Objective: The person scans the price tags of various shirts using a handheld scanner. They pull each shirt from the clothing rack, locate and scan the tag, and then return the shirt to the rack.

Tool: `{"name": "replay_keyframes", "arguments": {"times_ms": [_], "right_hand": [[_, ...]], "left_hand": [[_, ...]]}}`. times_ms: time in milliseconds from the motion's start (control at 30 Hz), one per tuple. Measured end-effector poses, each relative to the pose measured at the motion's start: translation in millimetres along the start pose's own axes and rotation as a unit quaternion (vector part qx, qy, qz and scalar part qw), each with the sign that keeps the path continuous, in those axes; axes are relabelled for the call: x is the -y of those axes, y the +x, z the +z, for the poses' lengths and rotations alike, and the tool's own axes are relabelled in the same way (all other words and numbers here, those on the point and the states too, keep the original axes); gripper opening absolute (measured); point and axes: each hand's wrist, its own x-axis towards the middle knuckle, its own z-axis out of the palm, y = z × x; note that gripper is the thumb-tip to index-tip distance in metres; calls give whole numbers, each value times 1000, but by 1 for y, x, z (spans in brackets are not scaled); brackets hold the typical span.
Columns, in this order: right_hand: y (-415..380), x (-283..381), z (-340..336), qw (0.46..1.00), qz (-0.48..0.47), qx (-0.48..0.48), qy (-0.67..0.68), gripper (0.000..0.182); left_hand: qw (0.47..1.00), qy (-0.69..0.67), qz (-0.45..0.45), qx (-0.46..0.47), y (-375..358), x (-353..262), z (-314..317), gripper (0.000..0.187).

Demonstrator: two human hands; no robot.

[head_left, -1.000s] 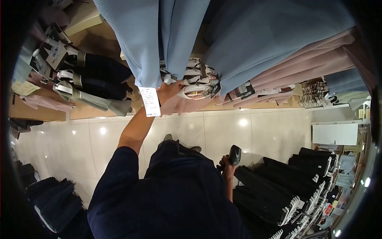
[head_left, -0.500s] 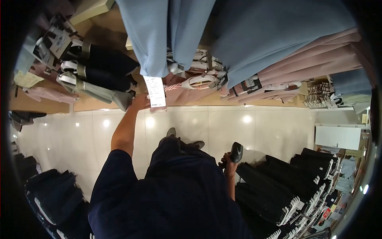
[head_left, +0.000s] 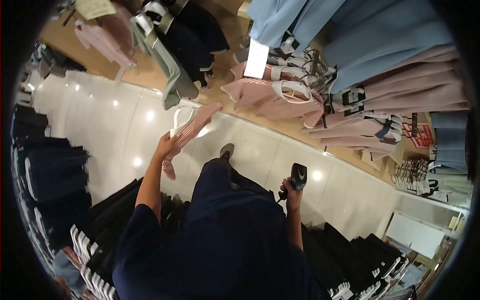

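My left hand (head_left: 166,145) is closed on a pink-and-white striped garment (head_left: 192,134) that hangs on a white hanger (head_left: 183,118). This garment is held out over the tiled floor, away from the rack. In my right hand (head_left: 290,192) is a black handheld scanner (head_left: 299,176), gripped by its handle. Pink garments with striped parts (head_left: 270,95) hang on the rack ahead, beside a white paper label (head_left: 257,59) with print on it. A grey-green garment (head_left: 167,67) hangs to the left of them.
Blue garments (head_left: 390,35) and more pink ones (head_left: 415,85) hang at the upper right. Dark clothes on white hangers stand behind on both sides (head_left: 107,215). A white panel (head_left: 414,235) is at the right. My shoe (head_left: 227,150) rests on the tiles.
My left hand has drawn back from the rack and now holds the striped garment on its hanger. The view has turned, and the scanner is still in my right hand.
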Motion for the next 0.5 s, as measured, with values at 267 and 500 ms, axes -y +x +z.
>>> {"name": "replay_keyframes", "arguments": {"times_ms": [267,500], "right_hand": [[-55,-30,-16,988,-62,125,-63,22],[-132,-34,-2,947,-193,255,-19,36]], "left_hand": [[995,-80,63,-18,-160,8,96,20],[961,-234,129,66,-283,-41,234,34]]}}
